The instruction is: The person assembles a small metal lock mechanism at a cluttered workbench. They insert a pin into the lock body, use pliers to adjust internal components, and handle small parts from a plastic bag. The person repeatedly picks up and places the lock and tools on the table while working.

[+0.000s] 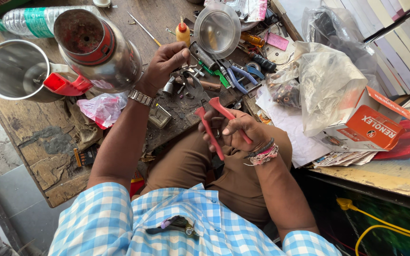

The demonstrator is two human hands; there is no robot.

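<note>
My right hand [236,130] grips a tool with two red handles [212,130], pliers by the look of it, held over my lap with the handles spread. My left hand [167,59] reaches onto the worn wooden bench [34,156] and its fingers pinch at small metal parts [186,80] among the clutter; what it pinches is too small to tell. A metal watch sits on that wrist. Thread bracelets ring the right wrist.
Two steel mixer jars [98,47] [13,71] with red handles stand at the left, a plastic bottle [34,21] behind them. A steel lid [217,28], glue bottle [182,34], blue-handled pliers [238,76], plastic bags [326,80] and an orange box [373,125] crowd the right.
</note>
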